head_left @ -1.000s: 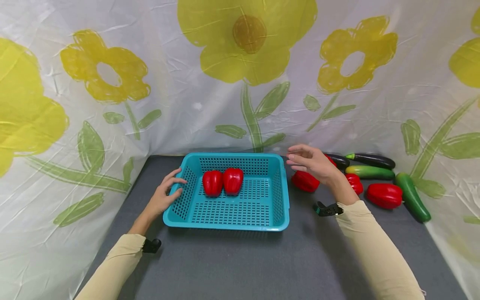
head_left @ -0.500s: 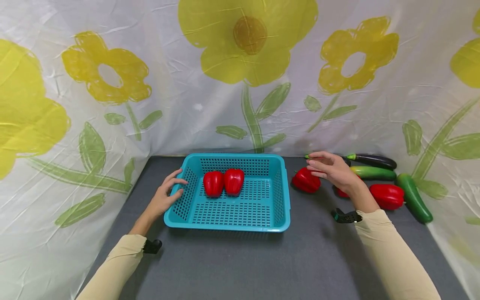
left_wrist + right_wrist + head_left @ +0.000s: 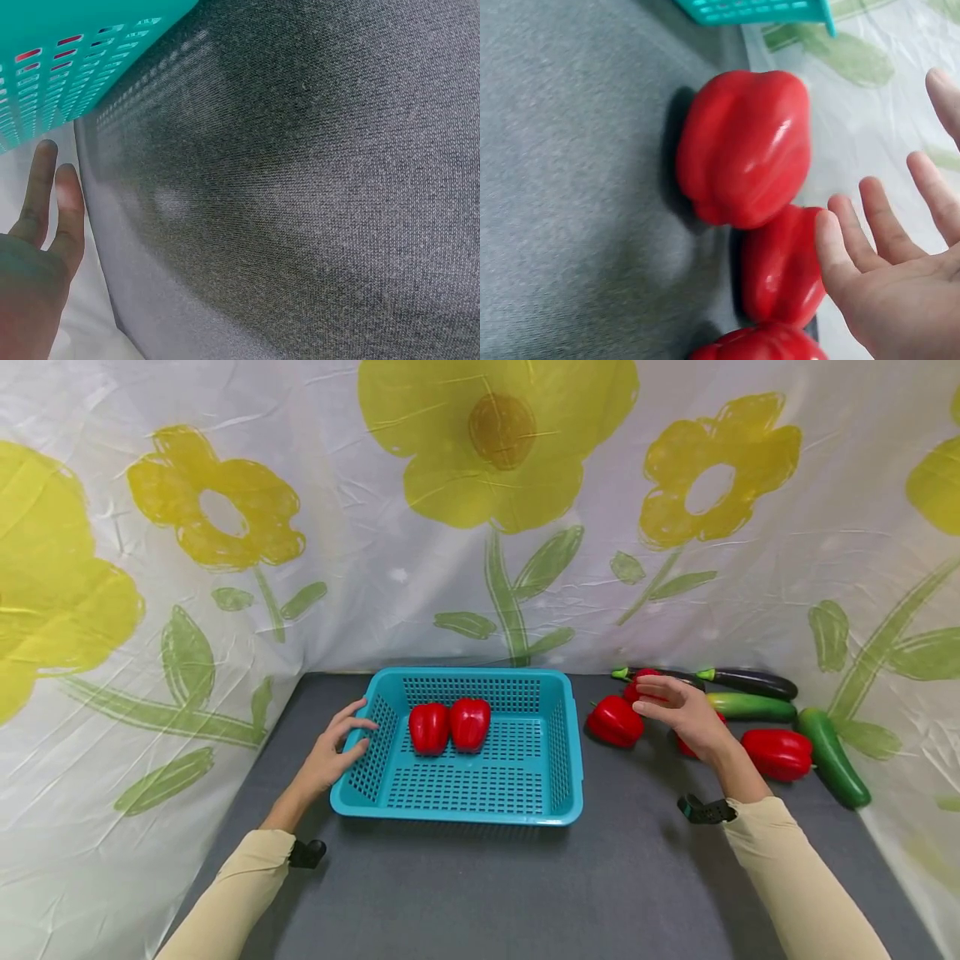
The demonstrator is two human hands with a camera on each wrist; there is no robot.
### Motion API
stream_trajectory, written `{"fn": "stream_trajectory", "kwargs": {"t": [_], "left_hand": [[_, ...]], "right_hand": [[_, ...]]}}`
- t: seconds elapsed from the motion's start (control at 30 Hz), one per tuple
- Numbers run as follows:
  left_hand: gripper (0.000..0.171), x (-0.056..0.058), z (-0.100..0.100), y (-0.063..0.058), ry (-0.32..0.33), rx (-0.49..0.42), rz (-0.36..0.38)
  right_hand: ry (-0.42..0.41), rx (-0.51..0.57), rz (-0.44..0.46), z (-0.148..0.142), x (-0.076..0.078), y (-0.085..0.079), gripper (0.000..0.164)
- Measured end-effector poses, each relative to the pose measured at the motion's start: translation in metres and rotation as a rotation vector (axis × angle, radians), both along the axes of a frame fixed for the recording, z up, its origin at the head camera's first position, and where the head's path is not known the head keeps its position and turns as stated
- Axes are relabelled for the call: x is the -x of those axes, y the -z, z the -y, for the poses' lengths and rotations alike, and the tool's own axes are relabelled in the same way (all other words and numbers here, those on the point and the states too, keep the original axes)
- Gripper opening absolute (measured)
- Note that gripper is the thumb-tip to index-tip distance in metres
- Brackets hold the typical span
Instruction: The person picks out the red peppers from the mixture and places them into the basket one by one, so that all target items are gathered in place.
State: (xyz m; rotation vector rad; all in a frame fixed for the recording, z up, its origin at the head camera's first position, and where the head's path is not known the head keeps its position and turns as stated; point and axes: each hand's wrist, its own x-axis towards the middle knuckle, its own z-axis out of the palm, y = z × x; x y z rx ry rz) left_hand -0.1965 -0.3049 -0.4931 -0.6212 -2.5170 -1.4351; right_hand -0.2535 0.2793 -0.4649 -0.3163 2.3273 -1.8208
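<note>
Two red bell peppers (image 3: 450,727) stand side by side in the turquoise basket (image 3: 465,815). At the basket's left rim is my left hand (image 3: 335,750), fingers spread and loosely bent along it; the left wrist view has two of its fingers (image 3: 66,202) extended below the basket wall. My right hand (image 3: 688,717) hovers over the peppers to the right of the basket, holding nothing, its fingers extended in the right wrist view. Nearest its fingertips are a red bell pepper (image 3: 615,722) and another one (image 3: 784,262) behind it, partly covered by the hand in the head view.
Beyond the right hand lie another red bell pepper (image 3: 777,754), a dark green cucumber (image 3: 832,758), a yellow-green cucumber-like vegetable (image 3: 752,706) and dark eggplants (image 3: 752,682). A flowered white curtain (image 3: 420,585) hangs right behind the grey table (image 3: 465,893).
My right hand has moved right, away from the basket's right rim, to above the peppers. The left hand stays at the left rim, and the peppers have not moved.
</note>
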Motion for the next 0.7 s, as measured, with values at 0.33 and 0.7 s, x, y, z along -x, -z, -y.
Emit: {"fn": "stream_trajectory", "kwargs": {"t": [0.33,0.7], "left_hand": [[0.026,0.007,0.01,0.015,0.015,-0.014,0.005],[0.026,0.004,0.004,0.008,0.0,-0.013,0.0]], "right_hand": [[-0.073,0.048,-0.021,0.001,-0.001,0.018,0.07],[-0.026,-0.018,-0.038,0.012,0.005,0.036,0.071]]}}
